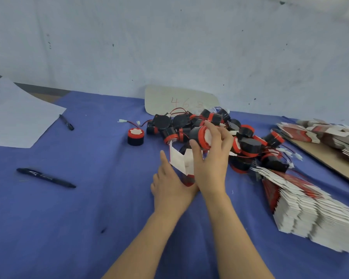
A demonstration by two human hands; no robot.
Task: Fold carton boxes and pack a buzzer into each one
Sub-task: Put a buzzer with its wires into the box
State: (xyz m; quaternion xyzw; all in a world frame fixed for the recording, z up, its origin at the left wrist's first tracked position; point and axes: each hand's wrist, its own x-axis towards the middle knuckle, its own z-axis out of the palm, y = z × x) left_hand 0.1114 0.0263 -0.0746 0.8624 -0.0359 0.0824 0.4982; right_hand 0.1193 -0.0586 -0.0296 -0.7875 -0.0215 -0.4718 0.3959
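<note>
My right hand [212, 158] grips a black and red buzzer [199, 135] between thumb and fingers, just above an opened white and red carton box [181, 162]. My left hand [169, 184] holds that box from the left and below, its thumb pointing up along the box's side. Behind the hands lies a pile of buzzers [230, 135] with red and black wires. One single buzzer [135, 136] stands apart to the left of the pile.
A fanned stack of flat cartons [310, 210] lies at the right, more flat cartons [330, 135] on a brown board [318, 156] beyond. Two black pens [45, 177] [67, 122] and a white sheet [14, 115] lie at the left. A numbered card [179, 99] leans on the wall.
</note>
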